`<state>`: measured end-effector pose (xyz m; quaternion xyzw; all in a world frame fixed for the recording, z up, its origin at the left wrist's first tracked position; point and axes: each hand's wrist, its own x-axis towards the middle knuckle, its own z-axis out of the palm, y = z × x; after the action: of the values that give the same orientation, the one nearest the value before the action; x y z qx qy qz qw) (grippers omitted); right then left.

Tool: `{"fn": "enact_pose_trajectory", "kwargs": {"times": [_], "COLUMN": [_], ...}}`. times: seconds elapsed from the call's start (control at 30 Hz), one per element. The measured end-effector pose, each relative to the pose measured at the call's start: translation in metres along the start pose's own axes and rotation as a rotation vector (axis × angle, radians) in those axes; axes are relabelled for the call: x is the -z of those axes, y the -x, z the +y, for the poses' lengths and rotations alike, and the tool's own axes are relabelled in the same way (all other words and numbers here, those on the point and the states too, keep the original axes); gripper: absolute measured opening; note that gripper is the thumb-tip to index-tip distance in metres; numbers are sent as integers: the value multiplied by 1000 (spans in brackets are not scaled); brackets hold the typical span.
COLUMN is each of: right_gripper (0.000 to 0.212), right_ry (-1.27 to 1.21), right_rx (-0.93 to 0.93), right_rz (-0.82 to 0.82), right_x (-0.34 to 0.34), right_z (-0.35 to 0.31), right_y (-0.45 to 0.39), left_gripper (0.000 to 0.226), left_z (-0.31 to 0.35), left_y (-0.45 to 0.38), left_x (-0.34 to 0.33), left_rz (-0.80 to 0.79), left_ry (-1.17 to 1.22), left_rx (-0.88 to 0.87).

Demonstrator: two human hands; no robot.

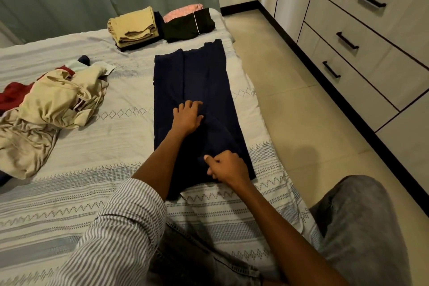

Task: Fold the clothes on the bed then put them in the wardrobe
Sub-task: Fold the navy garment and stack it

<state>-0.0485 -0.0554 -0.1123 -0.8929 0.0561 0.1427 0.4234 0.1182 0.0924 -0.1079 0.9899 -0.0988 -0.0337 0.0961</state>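
Lengthwise, the navy garment [195, 100] lay on the bed [104, 151], its long axis running from the lower centre of the frame up toward the folded piles [160, 26] at the top. The left hand [187, 116] pressed flat at mid-length, fingers spread. The right hand [226, 166], nearer the bottom hem, had its fingers curled, pinching a fold of the cloth. Likely that near end would be carried up and away along the axis.

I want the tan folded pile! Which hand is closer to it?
Left. The left hand presses the navy garment midway, nearer the tan folded pile; the right hand pinches its near end.
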Motion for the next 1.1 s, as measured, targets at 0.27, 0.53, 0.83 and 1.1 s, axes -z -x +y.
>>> {"fn": "enact_pose_trajectory", "kwargs": {"times": [0.27,0.53,0.83,1.1], "right_gripper": [59,34,29,35], "right_ry": [578,340,227,307], "right_rx": [383,343,296,296], "right_rz": [191,233,163,85], "right_x": [-12,32,100,99], "right_z": [53,17,-11,-63], "right_y": [-29,-56,-231,-455], "left_gripper": [52,47,61,45], "left_z": [-3,6,28,9], "left_y": [20,13,-81,-232], "left_x": [-33,-9,-21,-40], "left_rz": [-265,-32,84,165], "left_ry": [-93,156,154,149], "left_rx": [-32,72,249,380]}}
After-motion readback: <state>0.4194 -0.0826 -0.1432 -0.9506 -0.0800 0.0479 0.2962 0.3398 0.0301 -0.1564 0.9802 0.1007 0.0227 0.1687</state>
